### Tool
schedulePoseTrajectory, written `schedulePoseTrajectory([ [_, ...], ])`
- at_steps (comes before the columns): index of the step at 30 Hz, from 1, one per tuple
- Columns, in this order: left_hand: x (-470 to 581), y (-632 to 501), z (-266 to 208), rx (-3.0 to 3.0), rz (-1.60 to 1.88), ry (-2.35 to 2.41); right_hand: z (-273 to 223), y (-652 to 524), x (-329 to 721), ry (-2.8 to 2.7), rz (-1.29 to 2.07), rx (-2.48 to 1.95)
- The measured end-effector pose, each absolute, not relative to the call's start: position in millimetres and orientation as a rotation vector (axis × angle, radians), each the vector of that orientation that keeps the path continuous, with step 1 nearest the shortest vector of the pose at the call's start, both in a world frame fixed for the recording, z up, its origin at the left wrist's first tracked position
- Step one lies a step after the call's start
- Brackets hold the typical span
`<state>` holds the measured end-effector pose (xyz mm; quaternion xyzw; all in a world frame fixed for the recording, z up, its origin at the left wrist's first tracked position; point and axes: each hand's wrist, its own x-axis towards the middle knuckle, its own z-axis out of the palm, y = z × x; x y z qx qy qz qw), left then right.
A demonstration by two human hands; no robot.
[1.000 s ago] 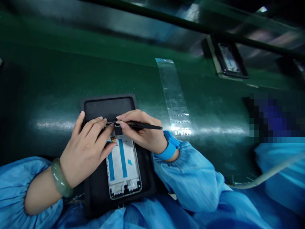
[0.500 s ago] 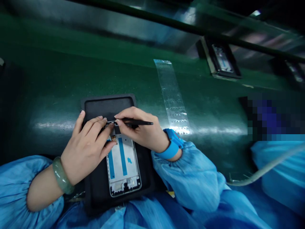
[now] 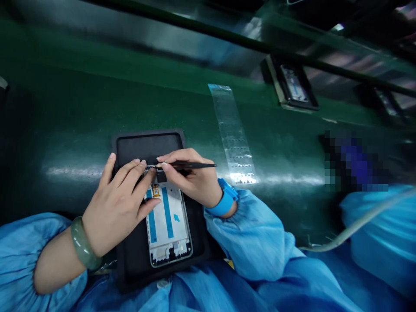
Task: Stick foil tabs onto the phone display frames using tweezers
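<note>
A phone's open mid-frame [image 3: 178, 203], pale with blue strips, lies in a black tray [image 3: 147, 141] in front of me. My left hand [image 3: 113, 208] spreads over its upper left, fingers apart, fingertips resting on the top edge and thumb over the plate. Just by that thumb shows a small gold-and-brown flex connector [image 3: 156, 190]. Dark tweezers [image 3: 203, 165] are pinched in my right hand [image 3: 199, 182], their tip at the phone's top edge. Exactly what the tip touches is hidden by the fingers.
A clear perforated plastic strip [image 3: 230, 125] lies on the green bench [image 3: 81, 112], right of the tray. Further back stands another tray [image 3: 307, 104] with a phone frame. At the right are a co-worker's blue sleeve [image 3: 383, 234] and a pale cable [image 3: 354, 229].
My left thumb has lifted slightly off the flex connector, which now shows more fully. The tweezers have turned a little in my right hand. The view has shifted slightly.
</note>
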<state>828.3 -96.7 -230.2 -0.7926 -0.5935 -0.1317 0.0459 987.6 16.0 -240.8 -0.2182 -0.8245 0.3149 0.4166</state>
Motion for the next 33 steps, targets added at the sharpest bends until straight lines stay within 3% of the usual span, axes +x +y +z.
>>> schedulePoseTrajectory([
  [23,828.5,-96.4,-228.7,-2.433,-0.43,-1.813,-227.7,18.3,975.3,-2.253,0.564,-0.486],
  [33,826.7,-95.4,-227.9,-2.419,-0.424,-1.788,-227.1,18.3,966.8,-2.189,0.618,-0.644],
])
